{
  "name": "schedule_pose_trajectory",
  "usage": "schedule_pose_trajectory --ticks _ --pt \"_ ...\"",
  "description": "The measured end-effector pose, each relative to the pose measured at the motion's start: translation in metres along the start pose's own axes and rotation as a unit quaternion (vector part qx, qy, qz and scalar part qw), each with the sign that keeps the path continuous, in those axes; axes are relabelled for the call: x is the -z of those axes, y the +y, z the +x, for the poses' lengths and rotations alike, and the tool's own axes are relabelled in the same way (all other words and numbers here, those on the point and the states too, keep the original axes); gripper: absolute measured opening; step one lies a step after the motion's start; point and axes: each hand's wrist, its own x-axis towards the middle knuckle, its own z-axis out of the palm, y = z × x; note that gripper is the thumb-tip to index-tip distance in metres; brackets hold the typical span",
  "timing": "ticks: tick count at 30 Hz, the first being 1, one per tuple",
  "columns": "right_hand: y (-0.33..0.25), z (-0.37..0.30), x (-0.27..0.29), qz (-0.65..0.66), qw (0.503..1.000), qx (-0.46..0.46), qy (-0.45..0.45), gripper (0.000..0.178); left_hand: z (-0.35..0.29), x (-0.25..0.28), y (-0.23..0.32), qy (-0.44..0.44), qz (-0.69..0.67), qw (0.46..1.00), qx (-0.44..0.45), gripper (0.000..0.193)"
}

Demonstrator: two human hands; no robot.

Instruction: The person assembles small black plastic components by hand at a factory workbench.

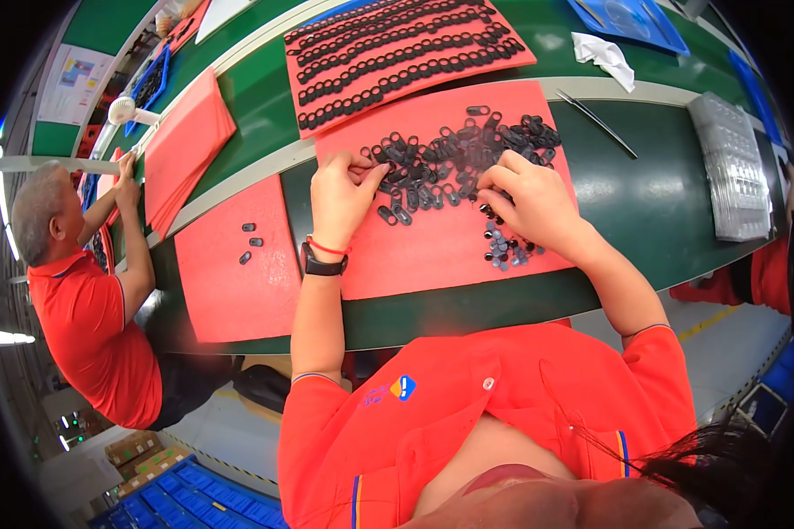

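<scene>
A loose pile of small black oval pieces with holes lies on a red foam sheet in front of me. At the pile's left edge, my left hand is closed, thumb and forefinger pinched beside the black pieces; what lies between the tips is too small to make out. My right hand is also closed in a pinch, over the pile's right part, its fingertips hiding whatever they hold. Just below that hand, small round discs, some glossy black and some grey, are scattered on the same sheet.
Beyond, another red sheet carries rows of black oval pieces. Leftward, a red sheet holds three black pieces. Metal tweezers, a white cloth and stacked clear trays lie right. A co-worker stands left.
</scene>
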Motion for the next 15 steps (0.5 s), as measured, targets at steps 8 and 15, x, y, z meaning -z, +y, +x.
schedule_pose_trajectory --ticks 8,15 --pt "-0.003 -0.001 0.001 0.029 0.998 -0.016 -0.058 0.01 -0.003 0.003 0.0 -0.014 -0.055 0.998 0.016 0.015" --pt "-0.004 0.0 -0.009 0.006 0.999 0.012 -0.03 0.011 -0.01 0.009 0.016 -0.029 -0.228 0.968 0.099 0.01"
